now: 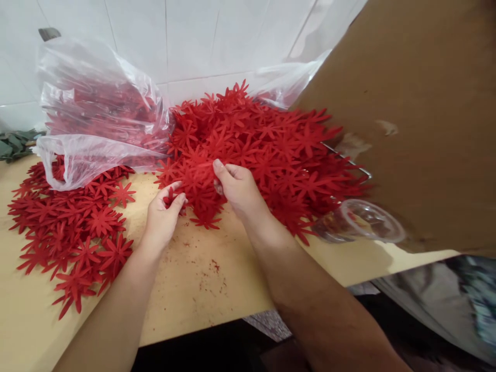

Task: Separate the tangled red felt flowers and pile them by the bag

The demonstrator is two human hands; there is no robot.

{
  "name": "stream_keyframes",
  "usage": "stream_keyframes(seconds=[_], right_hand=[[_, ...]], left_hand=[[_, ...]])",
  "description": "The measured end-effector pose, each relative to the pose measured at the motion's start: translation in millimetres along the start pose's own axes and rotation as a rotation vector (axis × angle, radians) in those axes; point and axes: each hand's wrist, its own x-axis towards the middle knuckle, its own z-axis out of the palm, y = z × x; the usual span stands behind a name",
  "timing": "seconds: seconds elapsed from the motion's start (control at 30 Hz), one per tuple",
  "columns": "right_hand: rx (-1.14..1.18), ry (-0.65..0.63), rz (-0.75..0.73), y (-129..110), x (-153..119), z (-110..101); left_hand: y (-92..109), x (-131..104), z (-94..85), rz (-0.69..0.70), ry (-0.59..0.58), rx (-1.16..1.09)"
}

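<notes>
My left hand [165, 214] is closed in a pinch, with a red petalled flower piece [169, 197] showing between thumb and fingers. To its right, my right hand [240, 187] pinches thumb against forefinger. A blurred red petal shape reaches left from those fingertips, and its outline merges with the red pieces behind. Both hands are in front of a large heap of red star-like artificial flower pieces [248, 139]. A second, flatter heap of the same red pieces [73, 222] lies left of my left forearm.
A clear plastic bag [96, 108] of red pieces stands against the white tiled wall [194, 41]. A clear plastic cup [372, 219] lies on its side by the brown board [418, 129] at right. Red crumbs dot the table [186, 289]. Green leaves [17, 144] sit far left.
</notes>
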Motion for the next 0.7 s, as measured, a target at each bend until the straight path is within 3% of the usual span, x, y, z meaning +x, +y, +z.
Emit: stream_keyframes(seconds=[0.1, 0.17, 0.33, 0.53, 0.6, 0.7], right_hand=[[0.019, 0.151, -0.048, 4.1, 8.6, -6.8], [0.053, 0.188, -0.04, 3.7, 11.3, -8.3], [0.128, 0.125, 0.022, -4.4, 7.8, -4.4], [0.01, 0.129, 0.032, 0.1, 8.2, -9.1], [-0.094, 0.188, -0.051, 4.9, 10.5, -12.3], [-0.31, 0.347, -0.294, 8.1, 10.7, -14.8]], left_hand=[[1.8, -0.6, -1.2, -0.073, -0.019, -0.041], [2.3, -1.0, -1.5, -0.107, -0.05, -0.098], [3.8, -1.2, 0.9, -0.157, -0.056, -0.15], [2.4, -0.1, 3.2, -0.178, -0.047, -0.119], [1.8, -0.1, 2.5, -0.165, -0.068, -0.114], [2.9, -0.7, 0.8, -0.162, -0.083, -0.092]])
